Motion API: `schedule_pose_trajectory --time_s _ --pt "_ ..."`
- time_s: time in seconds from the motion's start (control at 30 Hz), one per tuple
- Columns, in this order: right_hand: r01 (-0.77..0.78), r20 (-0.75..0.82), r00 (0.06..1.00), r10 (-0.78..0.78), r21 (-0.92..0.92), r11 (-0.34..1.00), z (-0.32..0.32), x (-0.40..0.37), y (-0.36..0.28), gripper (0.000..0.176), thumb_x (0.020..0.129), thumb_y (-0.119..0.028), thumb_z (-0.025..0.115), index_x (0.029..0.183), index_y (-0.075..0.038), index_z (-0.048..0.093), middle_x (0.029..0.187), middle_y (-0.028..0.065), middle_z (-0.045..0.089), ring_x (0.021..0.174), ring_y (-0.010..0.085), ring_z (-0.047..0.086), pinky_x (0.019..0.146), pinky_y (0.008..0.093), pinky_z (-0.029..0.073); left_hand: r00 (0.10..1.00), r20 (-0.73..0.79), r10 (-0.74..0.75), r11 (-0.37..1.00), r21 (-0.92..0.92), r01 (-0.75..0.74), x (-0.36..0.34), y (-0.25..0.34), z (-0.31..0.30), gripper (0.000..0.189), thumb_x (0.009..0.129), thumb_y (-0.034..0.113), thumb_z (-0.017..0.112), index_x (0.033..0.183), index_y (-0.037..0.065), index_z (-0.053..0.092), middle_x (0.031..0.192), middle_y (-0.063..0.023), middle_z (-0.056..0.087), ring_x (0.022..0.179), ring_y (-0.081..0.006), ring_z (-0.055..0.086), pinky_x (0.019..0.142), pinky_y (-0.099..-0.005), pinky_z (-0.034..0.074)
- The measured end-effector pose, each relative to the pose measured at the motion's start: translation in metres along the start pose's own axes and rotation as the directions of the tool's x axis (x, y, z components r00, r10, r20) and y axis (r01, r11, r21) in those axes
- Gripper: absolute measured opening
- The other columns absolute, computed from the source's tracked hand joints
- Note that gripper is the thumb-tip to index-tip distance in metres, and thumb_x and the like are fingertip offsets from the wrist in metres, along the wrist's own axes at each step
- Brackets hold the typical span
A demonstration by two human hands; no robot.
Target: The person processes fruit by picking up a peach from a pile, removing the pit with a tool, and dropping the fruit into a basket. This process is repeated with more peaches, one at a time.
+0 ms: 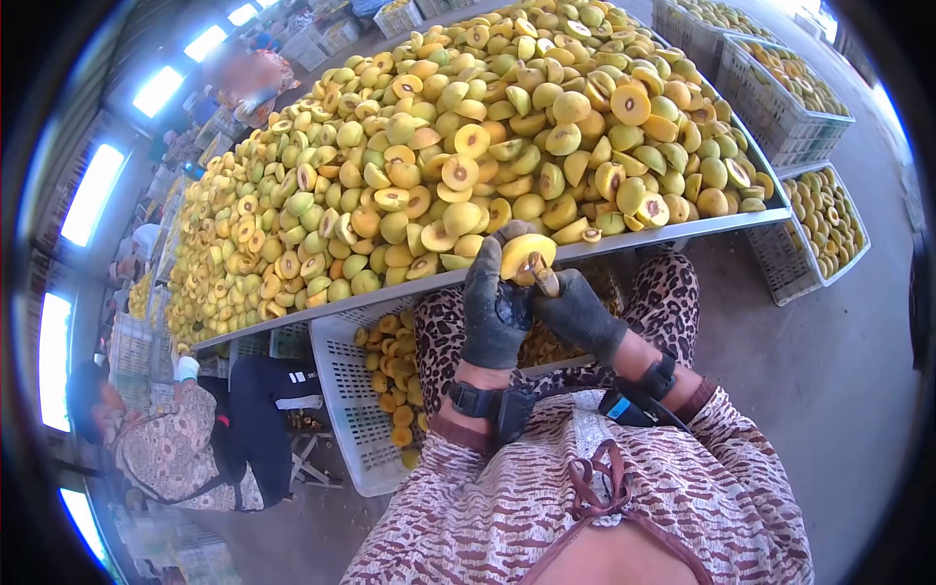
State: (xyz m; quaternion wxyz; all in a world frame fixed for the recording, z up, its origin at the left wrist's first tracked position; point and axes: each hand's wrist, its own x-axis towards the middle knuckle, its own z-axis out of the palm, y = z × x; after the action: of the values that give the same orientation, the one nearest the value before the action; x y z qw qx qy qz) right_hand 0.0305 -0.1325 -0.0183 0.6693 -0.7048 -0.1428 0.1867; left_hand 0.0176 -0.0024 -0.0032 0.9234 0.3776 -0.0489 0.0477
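A halved yellow fruit [527, 255] is held cut face up in my left hand [495, 307], which wears a dark glove. My right hand [575, 310], gloved too, is closed around the handle of a small tool [548, 283]. The tool's tip touches the brown centre of the fruit half. Both hands are close together at the near edge of the metal table [682, 230], just below a large heap of halved fruit [429, 166]. Below my hands, more fruit pieces [551, 343] lie between my knees, partly hidden by my hands.
A white crate [343, 390] with pitted halves stands at my left. Filled crates [780, 255] stand beyond the table's right side. One co-worker [175, 444] sits at the left edge of the table; another person [261, 83] is at the far left.
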Motion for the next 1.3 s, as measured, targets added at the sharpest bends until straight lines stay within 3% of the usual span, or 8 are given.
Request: schedule_pose_trajectory --time_s 0.23,0.57,0.77,0.83,0.9,1.0,1.23,1.3 --pt "0.362 -0.035 0.918 -0.395 -0.334 0.870 0.002 0.014 0.048 0.028 0.085 -0.029 0.072 0.095 -0.003 0.069 0.081 0.0218 0.067 0.077 0.0387 0.066 0.065 0.0410 0.053 0.990 -0.132 -0.042 0.996 -0.079 0.031 0.002 -0.019 -0.006 0.044 0.102 0.043 0.049 0.100 0.001 0.062 0.100 -0.0159 0.062 0.093 -0.0275 0.063 0.078 -0.0392 0.057" --pt "0.449 0.022 0.891 -0.454 -0.188 0.873 -0.004 0.017 0.045 0.026 0.087 -0.024 0.071 0.106 -0.006 0.066 0.091 0.0098 0.071 0.082 0.0247 0.069 0.075 0.0352 0.054 0.988 -0.003 0.154 0.937 0.317 -0.145 0.001 -0.014 0.015 0.042 0.102 0.036 0.052 0.082 0.000 0.064 0.083 -0.0116 0.066 0.080 -0.0191 0.064 0.075 -0.0303 0.053" --pt "0.427 0.413 0.831 -0.374 -0.042 0.903 -0.014 0.004 0.059 0.033 0.086 -0.008 0.067 0.118 -0.004 0.058 0.106 0.0081 0.062 0.096 0.0179 0.057 0.086 0.0343 0.049 0.940 0.236 0.248 0.712 0.614 -0.342 -0.001 0.004 0.032 0.042 0.101 0.033 0.056 0.080 -0.002 0.067 0.078 -0.0087 0.065 0.075 -0.0176 0.064 0.071 -0.0300 0.053" --pt "0.434 0.439 0.788 -0.432 0.102 0.895 -0.015 -0.001 0.020 0.036 0.084 -0.006 0.068 0.118 -0.003 0.057 0.105 0.0075 0.062 0.094 0.0179 0.057 0.084 0.0342 0.049 0.992 0.121 0.022 0.945 0.322 -0.060 -0.009 0.014 0.039 0.041 0.100 0.034 0.056 0.079 -0.001 0.065 0.077 -0.0092 0.065 0.075 -0.0182 0.064 0.069 -0.0321 0.054" --pt "0.015 0.606 0.791 -0.080 0.113 0.994 -0.014 -0.002 0.009 0.037 0.082 -0.005 0.068 0.118 -0.002 0.057 0.105 0.0071 0.062 0.094 0.0174 0.057 0.083 0.0346 0.049 0.990 0.132 -0.046 0.977 0.212 0.017 -0.012 0.022 0.030 0.045 0.101 0.039 0.054 0.076 0.002 0.061 0.075 -0.0092 0.063 0.075 -0.0214 0.064 0.069 -0.0356 0.056" --pt "0.177 0.648 0.747 -0.150 0.024 0.984 -0.002 0.003 -0.009 0.048 0.081 -0.003 0.069 0.126 -0.002 0.055 0.117 0.0094 0.061 0.109 0.0156 0.055 0.095 0.0318 0.046 0.985 0.168 -0.050 0.954 -0.284 0.097 -0.010 0.027 0.012 0.051 0.104 0.044 0.043 0.072 0.006 0.054 0.072 -0.0105 0.058 0.072 -0.0285 0.063 0.068 -0.0413 0.056" --pt "0.284 0.734 0.588 -0.341 0.207 0.936 0.031 0.014 0.019 0.046 0.086 0.000 0.064 0.130 -0.006 0.054 0.123 0.0088 0.059 0.116 0.0137 0.054 0.099 0.0292 0.045 0.960 0.272 0.059 0.988 0.123 -0.096 -0.040 0.063 -0.003 0.052 0.100 0.047 0.048 0.083 0.001 0.063 0.086 -0.0154 0.063 0.087 -0.0275 0.064 0.077 -0.0391 0.054" --pt "-0.156 0.825 0.560 -0.072 0.190 0.969 0.028 0.008 -0.011 0.038 0.085 -0.001 0.066 0.121 -0.006 0.058 0.109 0.0050 0.062 0.101 0.0116 0.058 0.085 0.0278 0.049 0.960 0.258 0.112 0.941 0.283 -0.186 -0.047 0.072 0.007 0.046 0.094 0.044 0.061 0.095 -0.002 0.068 0.096 -0.0153 0.064 0.091 -0.0252 0.064 0.082 -0.0373 0.054"
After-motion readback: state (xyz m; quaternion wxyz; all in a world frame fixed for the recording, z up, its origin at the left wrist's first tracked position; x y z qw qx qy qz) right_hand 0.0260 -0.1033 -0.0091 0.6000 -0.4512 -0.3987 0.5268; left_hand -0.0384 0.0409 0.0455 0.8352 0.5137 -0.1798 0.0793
